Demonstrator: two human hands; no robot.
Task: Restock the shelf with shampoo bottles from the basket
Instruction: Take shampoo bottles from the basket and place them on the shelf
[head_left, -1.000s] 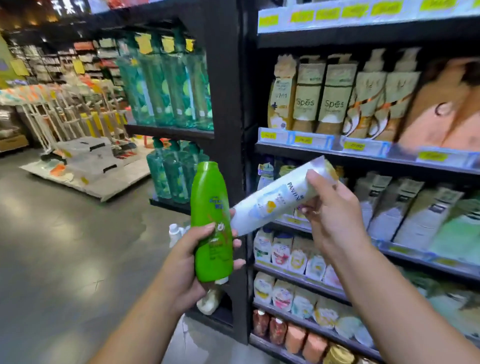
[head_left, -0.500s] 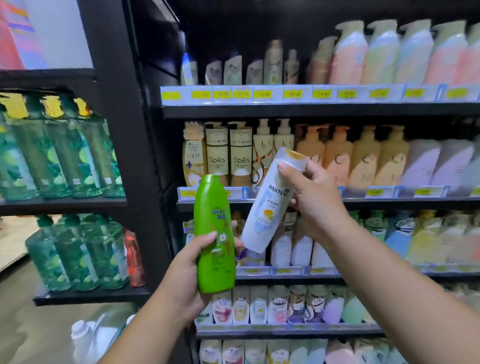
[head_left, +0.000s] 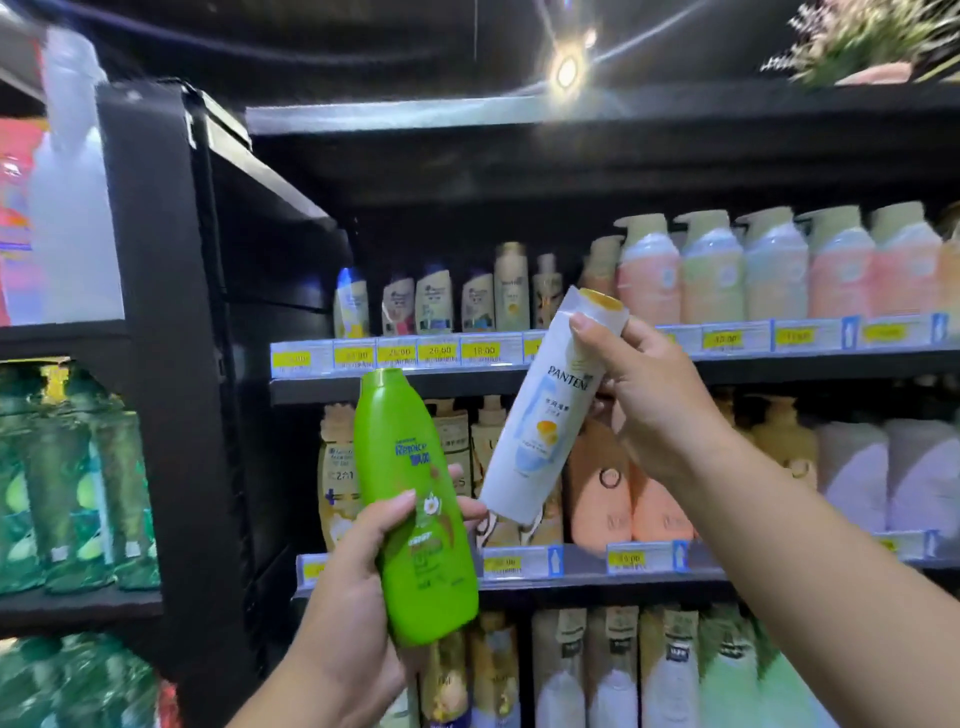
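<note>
Green shampoo bottle (head_left: 410, 467) is gripped round its lower body by the left hand (head_left: 353, 597); smooth stiff plastic, likely slippery and heavy when full, so the wide middle suits best; the right hand (head_left: 649, 405) grips the tilted white bottle (head_left: 540, 426) near its cap, before the upper shelf (head_left: 779, 366).
</note>
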